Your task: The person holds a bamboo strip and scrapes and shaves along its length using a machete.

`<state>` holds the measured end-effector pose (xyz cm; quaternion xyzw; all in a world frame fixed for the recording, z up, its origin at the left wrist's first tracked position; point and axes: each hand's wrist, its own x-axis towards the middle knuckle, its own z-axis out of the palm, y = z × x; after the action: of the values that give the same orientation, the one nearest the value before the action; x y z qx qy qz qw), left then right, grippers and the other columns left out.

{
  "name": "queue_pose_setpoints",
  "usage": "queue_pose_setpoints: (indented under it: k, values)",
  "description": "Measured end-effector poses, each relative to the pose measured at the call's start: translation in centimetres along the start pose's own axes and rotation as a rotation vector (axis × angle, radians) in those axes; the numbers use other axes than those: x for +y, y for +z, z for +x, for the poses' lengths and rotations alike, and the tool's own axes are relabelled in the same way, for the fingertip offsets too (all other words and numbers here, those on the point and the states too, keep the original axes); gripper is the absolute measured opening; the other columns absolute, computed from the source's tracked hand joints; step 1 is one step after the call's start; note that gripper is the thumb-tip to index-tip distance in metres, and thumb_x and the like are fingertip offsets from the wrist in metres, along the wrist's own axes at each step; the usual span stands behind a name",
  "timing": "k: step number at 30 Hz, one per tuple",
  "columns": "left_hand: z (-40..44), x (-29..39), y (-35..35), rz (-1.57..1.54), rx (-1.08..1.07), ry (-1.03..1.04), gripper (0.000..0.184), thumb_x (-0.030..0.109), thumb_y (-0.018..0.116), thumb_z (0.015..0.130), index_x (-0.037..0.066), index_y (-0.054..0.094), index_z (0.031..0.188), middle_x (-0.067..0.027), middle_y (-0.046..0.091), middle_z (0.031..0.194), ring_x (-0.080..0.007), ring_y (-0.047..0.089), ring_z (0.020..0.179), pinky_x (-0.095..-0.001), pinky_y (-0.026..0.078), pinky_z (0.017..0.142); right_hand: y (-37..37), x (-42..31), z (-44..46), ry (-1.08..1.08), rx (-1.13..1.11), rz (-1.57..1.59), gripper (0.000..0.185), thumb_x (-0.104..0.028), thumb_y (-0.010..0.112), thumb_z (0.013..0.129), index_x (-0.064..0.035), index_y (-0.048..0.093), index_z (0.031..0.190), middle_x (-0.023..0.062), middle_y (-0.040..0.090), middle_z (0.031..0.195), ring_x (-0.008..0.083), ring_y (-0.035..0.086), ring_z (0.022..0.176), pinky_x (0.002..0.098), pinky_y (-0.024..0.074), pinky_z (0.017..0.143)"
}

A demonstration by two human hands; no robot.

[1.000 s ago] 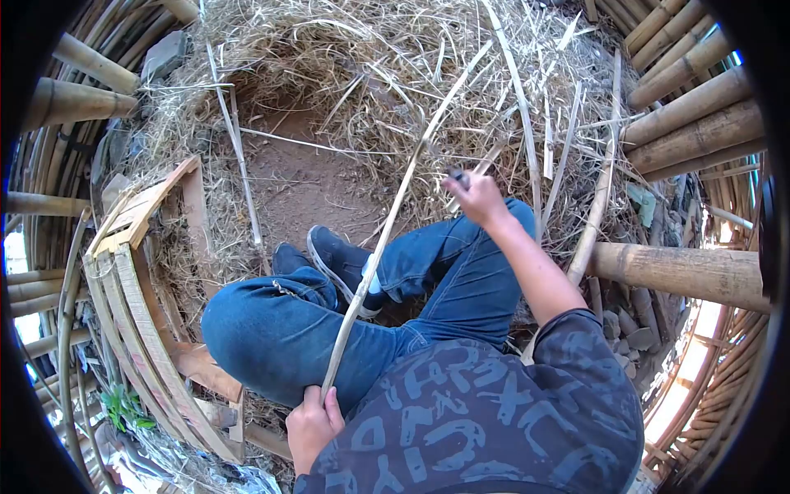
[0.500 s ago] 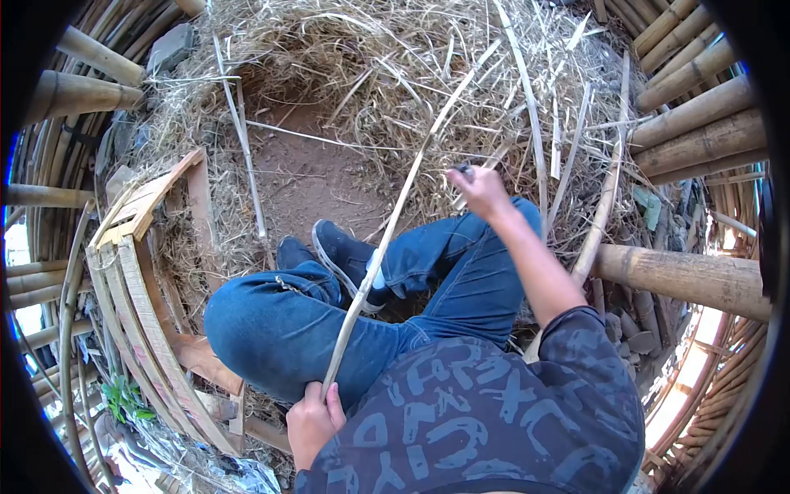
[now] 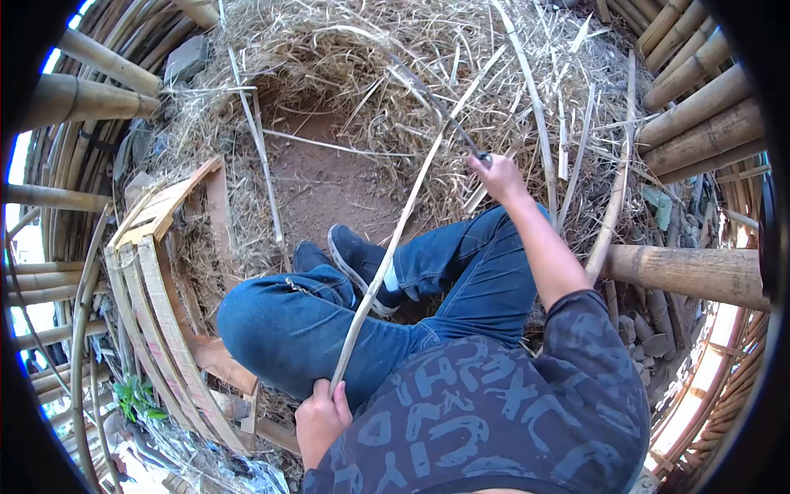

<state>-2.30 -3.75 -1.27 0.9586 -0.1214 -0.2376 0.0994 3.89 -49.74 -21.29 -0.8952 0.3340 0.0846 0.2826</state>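
Note:
My left hand is closed around the lower end of a long, thin bamboo strip, which slants up and away across my left thigh. My right hand, above my right knee, grips the dark handle of a long-bladed knife. The blade points up and left and crosses the strip near its upper part. Whether it touches the strip I cannot tell.
A slatted wooden crate lies at the left. Dry shavings and loose strips cover the ground ahead around bare soil. Bamboo poles stick in from the right, others from the left.
My right hand has turned, and the blade, blurred or unseen before, now shows across the strip. The whole view has shifted slightly. My left hand keeps its hold on the strip.

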Motion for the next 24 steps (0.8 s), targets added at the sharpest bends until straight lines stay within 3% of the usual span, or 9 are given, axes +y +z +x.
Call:
queue_pose_setpoints:
  k: [2, 5, 8, 10, 11, 13, 17, 19, 24]
  values:
    - [0.1, 0.0, 0.1, -0.05, -0.004, 0.016, 0.026, 0.025, 0.056, 0.094, 0.003, 0.052, 0.081, -0.0224, 0.06, 0.06, -0.0428, 0.062, 0.058, -0.0511, 0.048, 0.051, -0.3, -2.6, -1.7, -0.003, -0.011, 0.038, 0.066, -0.065, 0.049, 0.09, -0.0008, 0.066, 0.086, 0.0162, 0.067, 0.07, 0.0337, 0.069, 0.07, 0.0451, 0.0552, 0.068]
    - [0.2, 0.4, -0.2, -0.041, -0.027, -0.016, 0.025, 0.024, 0.057, 0.094, 0.004, 0.052, 0.081, -0.0223, 0.06, 0.061, -0.0431, 0.061, 0.058, -0.0513, 0.048, 0.051, 1.7, -2.4, -3.4, -0.263, 0.033, -0.087, 0.062, -0.066, 0.051, 0.089, -0.0054, 0.066, 0.09, 0.015, 0.068, 0.07, 0.0307, 0.071, 0.071, 0.0448, 0.0567, 0.065]
    - [-0.1, 0.1, -0.2, -0.057, -0.025, -0.025, 0.025, 0.024, 0.057, 0.094, 0.004, 0.052, 0.08, -0.0226, 0.06, 0.06, -0.043, 0.061, 0.058, -0.0515, 0.047, 0.051, 1.3, 0.5, -1.9, -0.324, 0.01, -0.273, 0.062, -0.068, 0.055, 0.084, -0.008, 0.064, 0.092, 0.0172, 0.067, 0.069, 0.0336, 0.069, 0.068, 0.0468, 0.0555, 0.063]
    - [-0.4, -0.1, -0.3, -0.035, -0.024, -0.036, 0.025, 0.024, 0.057, 0.094, 0.004, 0.052, 0.08, -0.0227, 0.06, 0.06, -0.043, 0.061, 0.057, -0.0514, 0.047, 0.051, 1.4, 3.1, -0.4, -0.18, 0.152, -0.183, 0.064, -0.069, 0.053, 0.085, -0.0063, 0.065, 0.085, 0.0176, 0.067, 0.069, 0.0348, 0.069, 0.073, 0.0475, 0.0549, 0.066]
    - [-0.4, 0.0, -0.3, -0.026, -0.018, -0.044, 0.025, 0.024, 0.057, 0.094, 0.004, 0.053, 0.08, -0.0227, 0.059, 0.06, -0.0431, 0.061, 0.057, -0.0512, 0.047, 0.051, 0.8, 3.9, 0.7, 0.027, 0.12, -0.13, 0.063, -0.068, 0.052, 0.087, -0.0064, 0.065, 0.079, 0.0178, 0.066, 0.068, 0.0354, 0.069, 0.074, 0.0472, 0.0543, 0.067]
    - [-0.5, -0.4, 0.1, -0.053, -0.012, -0.051, 0.025, 0.023, 0.058, 0.094, 0.004, 0.053, 0.079, -0.0227, 0.059, 0.059, -0.0431, 0.061, 0.057, -0.051, 0.047, 0.051, 0.1, 5.2, 2.1, 0.135, 0.197, 0.109, 0.066, -0.068, 0.05, 0.088, -0.005, 0.065, 0.077, 0.018, 0.067, 0.071, 0.0361, 0.069, 0.074, 0.0465, 0.0543, 0.067]
    - [0.0, -1.1, 0.8, -0.145, 0.002, 0.01, 0.025, 0.023, 0.058, 0.094, 0.003, 0.052, 0.079, -0.0224, 0.059, 0.059, -0.0432, 0.061, 0.057, -0.0508, 0.047, 0.05, -1.5, 2.6, -0.3, 0.185, 0.056, 0.058, 0.067, -0.066, 0.049, 0.09, -0.0024, 0.064, 0.075, 0.0175, 0.068, 0.072, 0.0332, 0.069, 0.069, 0.0442, 0.0539, 0.065]
    - [0.3, -0.2, 0.3, -0.138, -0.009, 0.01, 0.025, 0.023, 0.058, 0.093, 0.003, 0.052, 0.078, -0.0222, 0.059, 0.059, -0.043, 0.061, 0.056, -0.0509, 0.047, 0.05, 0.5, 1.6, -2.8, 0.018, 0.123, -0.034, 0.063, -0.064, 0.051, 0.09, -0.0037, 0.064, 0.076, 0.0156, 0.067, 0.071, 0.0317, 0.068, 0.067, 0.0425, 0.0538, 0.065]
    - [0.3, 0.2, 0.2, -0.087, -0.003, -0.014, 0.024, 0.021, 0.059, 0.093, 0.002, 0.053, 0.079, -0.0219, 0.059, 0.058, -0.0426, 0.06, 0.056, -0.051, 0.047, 0.05, 3.7, -4.2, -9.1, -0.151, -0.085, 0.281, 0.058, -0.06, 0.06, 0.087, -0.0031, 0.065, 0.08, 0.0164, 0.066, 0.066, 0.0341, 0.067, 0.066, 0.0431, 0.0522, 0.063]
